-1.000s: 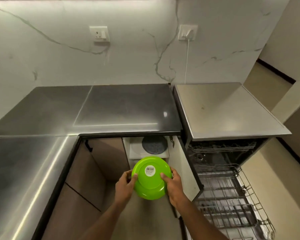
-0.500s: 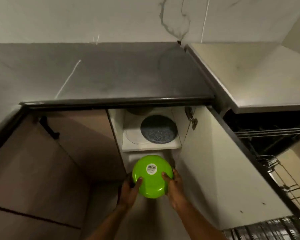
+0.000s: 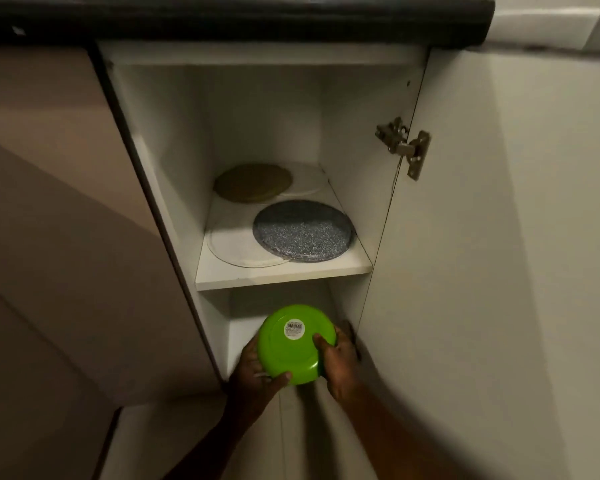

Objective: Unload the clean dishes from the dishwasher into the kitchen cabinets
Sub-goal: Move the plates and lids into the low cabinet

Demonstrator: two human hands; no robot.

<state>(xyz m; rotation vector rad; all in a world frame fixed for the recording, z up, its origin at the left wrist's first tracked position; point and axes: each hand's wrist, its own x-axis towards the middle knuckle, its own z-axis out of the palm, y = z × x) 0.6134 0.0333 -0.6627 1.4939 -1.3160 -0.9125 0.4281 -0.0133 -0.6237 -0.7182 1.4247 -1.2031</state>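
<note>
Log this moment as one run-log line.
stage: stowing | left hand + right hand: hold green bowl upside down | place: lower cabinet opening | upper shelf: plates

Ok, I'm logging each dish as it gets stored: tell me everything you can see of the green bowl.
The green bowl is bright lime green, glossy, plastic by its look, round with a flat base. It is turned upside down and tilted, base toward the camera, with a white barcode sticker on the base. The left hand and right hand grip its rim on opposite sides. It is held at the mouth of the cabinet's lower compartment, below the shelf; its inside is hidden.
</note>
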